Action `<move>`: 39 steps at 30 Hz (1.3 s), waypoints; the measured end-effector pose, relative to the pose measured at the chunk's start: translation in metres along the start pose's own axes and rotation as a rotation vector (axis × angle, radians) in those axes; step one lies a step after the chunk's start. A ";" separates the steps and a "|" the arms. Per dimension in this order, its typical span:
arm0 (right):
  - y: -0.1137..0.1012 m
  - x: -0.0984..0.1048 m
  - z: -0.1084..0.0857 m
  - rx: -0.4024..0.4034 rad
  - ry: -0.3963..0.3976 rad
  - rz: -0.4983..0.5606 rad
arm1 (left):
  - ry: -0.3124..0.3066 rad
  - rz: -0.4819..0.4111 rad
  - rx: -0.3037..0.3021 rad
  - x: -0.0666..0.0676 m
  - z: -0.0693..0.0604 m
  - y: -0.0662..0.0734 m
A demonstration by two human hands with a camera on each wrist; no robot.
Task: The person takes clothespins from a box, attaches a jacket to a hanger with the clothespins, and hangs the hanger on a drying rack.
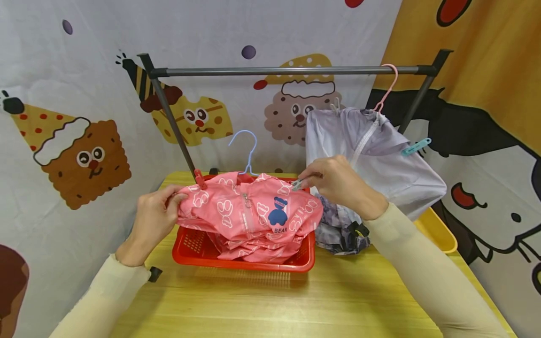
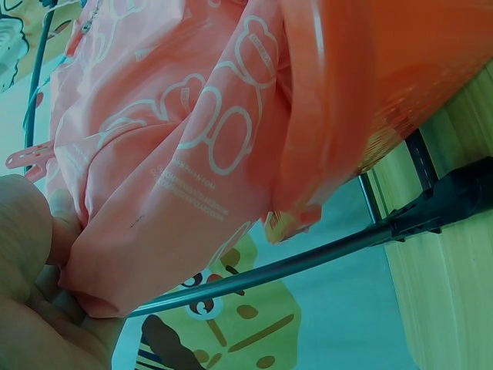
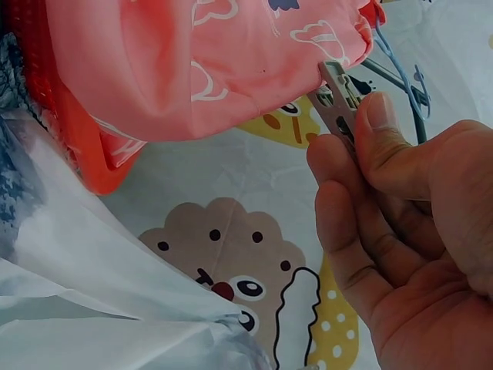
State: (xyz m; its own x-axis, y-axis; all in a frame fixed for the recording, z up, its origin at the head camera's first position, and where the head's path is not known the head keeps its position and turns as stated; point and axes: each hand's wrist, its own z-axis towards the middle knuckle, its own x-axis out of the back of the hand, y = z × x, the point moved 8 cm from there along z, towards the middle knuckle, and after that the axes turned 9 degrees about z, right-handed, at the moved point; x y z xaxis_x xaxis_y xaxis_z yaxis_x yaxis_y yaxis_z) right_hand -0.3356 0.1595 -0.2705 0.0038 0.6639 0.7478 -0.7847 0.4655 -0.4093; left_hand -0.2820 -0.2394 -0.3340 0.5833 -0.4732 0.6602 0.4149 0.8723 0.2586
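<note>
A pink jacket (image 1: 253, 211) with white bear outlines and a blue bear patch lies over a red basket (image 1: 245, 266). The hook of a blue hanger (image 1: 249, 152) rises from its collar. On the left shoulder sits a red clothespin (image 1: 200, 180). My left hand (image 1: 154, 216) pinches the jacket's left edge between thumb and fingers, and the left wrist view shows the fabric (image 2: 154, 216) in its grip. My right hand (image 1: 344, 185) pinches a grey-green clothespin (image 3: 339, 100), whose tip is at the jacket's right shoulder.
Behind stands a dark metal rack (image 1: 274, 71). From its bar a pink hanger (image 1: 390, 87) carries a grey-white garment (image 1: 393, 173) with a teal clothespin (image 1: 416, 147). A yellow basket (image 1: 439, 230) is partly hidden at the right. All rests on a wooden table (image 1: 270, 305).
</note>
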 end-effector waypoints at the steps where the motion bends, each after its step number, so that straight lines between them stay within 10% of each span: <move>1: 0.000 0.000 0.000 -0.005 -0.004 0.004 | 0.000 -0.002 0.001 0.000 0.000 0.000; 39: 0.002 -0.021 0.007 -0.065 -0.089 0.003 | 0.000 0.003 0.010 -0.002 0.000 0.001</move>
State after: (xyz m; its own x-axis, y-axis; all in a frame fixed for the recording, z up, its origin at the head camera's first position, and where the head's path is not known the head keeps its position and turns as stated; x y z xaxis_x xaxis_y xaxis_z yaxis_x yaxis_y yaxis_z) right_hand -0.3417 0.1420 -0.2835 -0.0558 0.6125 0.7885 -0.7427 0.5023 -0.4428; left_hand -0.2825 -0.2380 -0.3354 0.5850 -0.4702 0.6609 0.4062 0.8751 0.2631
